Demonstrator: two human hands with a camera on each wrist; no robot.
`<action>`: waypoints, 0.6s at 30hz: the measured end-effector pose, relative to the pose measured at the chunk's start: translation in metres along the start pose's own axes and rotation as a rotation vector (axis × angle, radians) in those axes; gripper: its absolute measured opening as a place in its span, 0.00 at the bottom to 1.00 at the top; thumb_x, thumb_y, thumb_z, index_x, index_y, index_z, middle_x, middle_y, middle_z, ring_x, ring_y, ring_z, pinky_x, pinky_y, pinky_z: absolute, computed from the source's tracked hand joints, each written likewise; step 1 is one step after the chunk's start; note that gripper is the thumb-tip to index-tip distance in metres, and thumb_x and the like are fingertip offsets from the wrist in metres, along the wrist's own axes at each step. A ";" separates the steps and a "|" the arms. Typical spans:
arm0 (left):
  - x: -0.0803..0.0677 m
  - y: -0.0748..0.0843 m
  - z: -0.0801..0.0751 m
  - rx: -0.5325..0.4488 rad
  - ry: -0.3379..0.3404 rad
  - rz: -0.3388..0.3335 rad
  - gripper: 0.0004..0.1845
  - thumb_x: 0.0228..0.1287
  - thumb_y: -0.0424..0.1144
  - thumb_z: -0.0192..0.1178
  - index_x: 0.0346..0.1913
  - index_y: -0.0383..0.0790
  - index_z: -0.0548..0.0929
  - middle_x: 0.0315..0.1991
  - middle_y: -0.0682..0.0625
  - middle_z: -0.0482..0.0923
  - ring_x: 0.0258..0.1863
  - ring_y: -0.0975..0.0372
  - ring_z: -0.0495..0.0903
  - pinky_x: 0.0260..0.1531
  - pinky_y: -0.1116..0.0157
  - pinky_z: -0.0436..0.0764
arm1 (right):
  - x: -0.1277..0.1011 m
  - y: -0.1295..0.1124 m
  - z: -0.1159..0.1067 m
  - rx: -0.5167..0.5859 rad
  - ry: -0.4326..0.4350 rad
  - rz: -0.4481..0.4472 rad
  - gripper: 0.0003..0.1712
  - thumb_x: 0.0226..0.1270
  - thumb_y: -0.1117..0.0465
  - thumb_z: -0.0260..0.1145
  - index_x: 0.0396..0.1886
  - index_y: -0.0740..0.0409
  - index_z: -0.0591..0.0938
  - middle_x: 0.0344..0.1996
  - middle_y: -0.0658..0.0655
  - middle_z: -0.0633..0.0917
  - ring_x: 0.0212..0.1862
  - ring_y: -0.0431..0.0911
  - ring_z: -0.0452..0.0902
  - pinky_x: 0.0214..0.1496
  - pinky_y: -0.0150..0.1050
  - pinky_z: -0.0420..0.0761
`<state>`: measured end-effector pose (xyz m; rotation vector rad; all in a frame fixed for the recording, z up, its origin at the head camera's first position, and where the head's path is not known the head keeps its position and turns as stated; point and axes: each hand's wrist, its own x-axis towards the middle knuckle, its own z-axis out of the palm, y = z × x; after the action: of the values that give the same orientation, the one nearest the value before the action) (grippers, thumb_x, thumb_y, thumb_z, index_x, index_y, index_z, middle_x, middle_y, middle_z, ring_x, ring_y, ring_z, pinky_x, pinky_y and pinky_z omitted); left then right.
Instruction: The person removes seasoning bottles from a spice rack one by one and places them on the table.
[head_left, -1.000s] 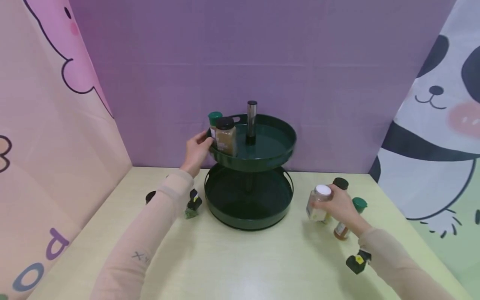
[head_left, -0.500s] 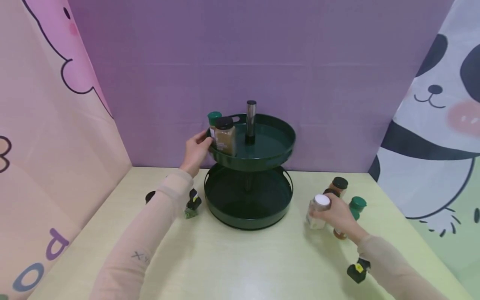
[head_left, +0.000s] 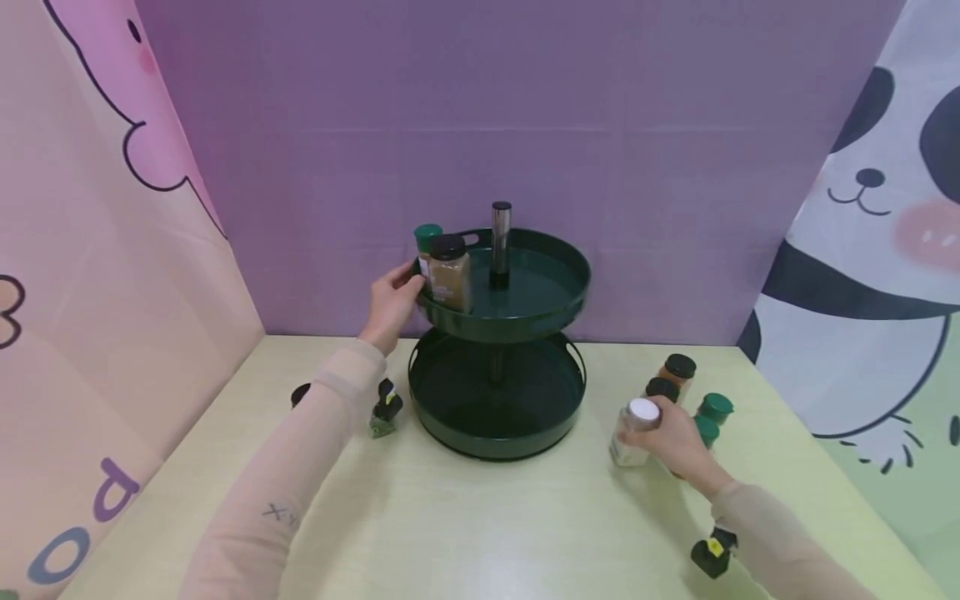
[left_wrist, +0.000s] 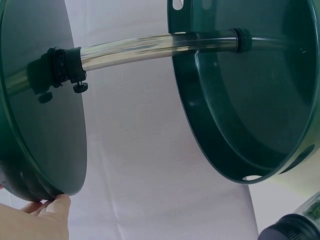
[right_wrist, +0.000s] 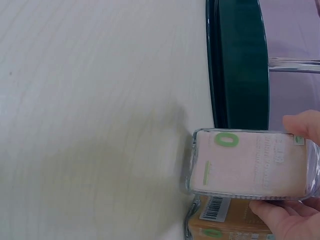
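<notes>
Upright on the counter [head_left: 480,517], long axis vertical and cap up, the white-lidded spice jar [head_left: 632,431] stands just right of the two-tier green rack [head_left: 501,367]; the right hand [head_left: 675,442] grasps it in a clenched grip. Four more jars cluster behind that hand. Two jars, one black-capped [head_left: 448,272] and one green-capped [head_left: 427,242], stand on the upper tray [head_left: 540,312], whose rim the left hand [head_left: 390,304] touches with relaxed fingers. Two more jars sit near the left forearm.
</notes>
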<state>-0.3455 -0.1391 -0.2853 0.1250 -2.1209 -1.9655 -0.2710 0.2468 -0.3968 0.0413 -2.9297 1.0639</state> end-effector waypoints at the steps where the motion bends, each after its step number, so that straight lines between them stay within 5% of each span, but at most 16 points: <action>1: 0.000 0.000 0.000 -0.002 0.001 0.000 0.26 0.65 0.38 0.50 0.66 0.39 0.64 0.61 0.43 0.70 0.58 0.58 0.70 0.58 0.62 0.71 | 0.000 0.000 0.001 -0.001 -0.002 0.001 0.43 0.46 0.52 0.73 0.56 0.73 0.66 0.52 0.75 0.74 0.52 0.65 0.71 0.52 0.57 0.74; 18: 0.003 -0.001 -0.001 -0.016 0.008 -0.006 0.26 0.65 0.37 0.50 0.66 0.39 0.65 0.60 0.43 0.70 0.58 0.58 0.70 0.59 0.62 0.70 | -0.001 0.003 0.003 -0.024 -0.012 -0.019 0.41 0.45 0.53 0.73 0.53 0.74 0.67 0.50 0.75 0.74 0.50 0.65 0.72 0.51 0.57 0.74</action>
<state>-0.3482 -0.1407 -0.2862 0.1365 -2.1011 -1.9816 -0.2700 0.2474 -0.4005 0.0752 -2.9466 1.0290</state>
